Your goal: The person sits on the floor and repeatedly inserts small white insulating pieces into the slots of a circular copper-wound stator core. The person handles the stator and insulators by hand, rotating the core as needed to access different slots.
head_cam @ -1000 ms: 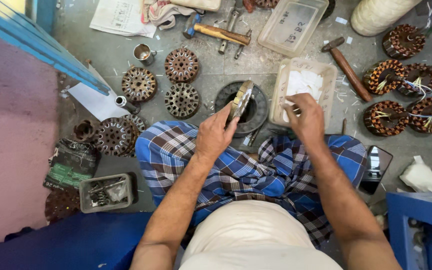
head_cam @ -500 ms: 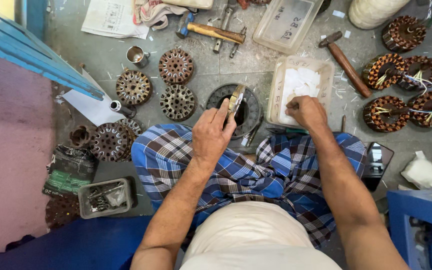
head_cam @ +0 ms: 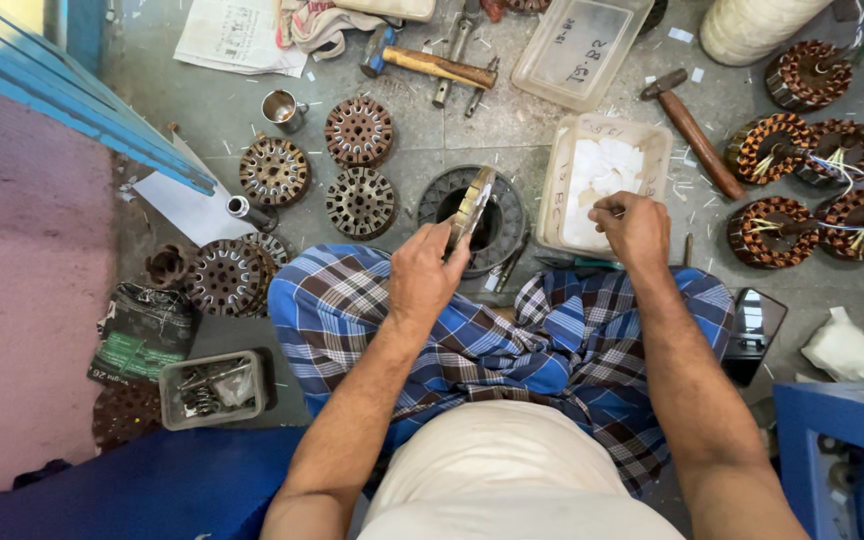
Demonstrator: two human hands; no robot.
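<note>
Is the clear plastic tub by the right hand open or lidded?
Open: the tub has no lid on, white slips show inside, and the right hand reaches in.

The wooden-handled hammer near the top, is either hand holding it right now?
No. The wooden-handled hammer lies untouched on the floor, while the left hand holds a round metal part and the right hand reaches into a white tray.

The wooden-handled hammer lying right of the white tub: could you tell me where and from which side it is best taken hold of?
Probably the hammer is best gripped on its brown wooden handle, near the lower end, coming from above. It lies flat on the floor, slanted, with the metal head at the upper left beside the tub. The lower end points toward the right hand, which is closest.
</note>
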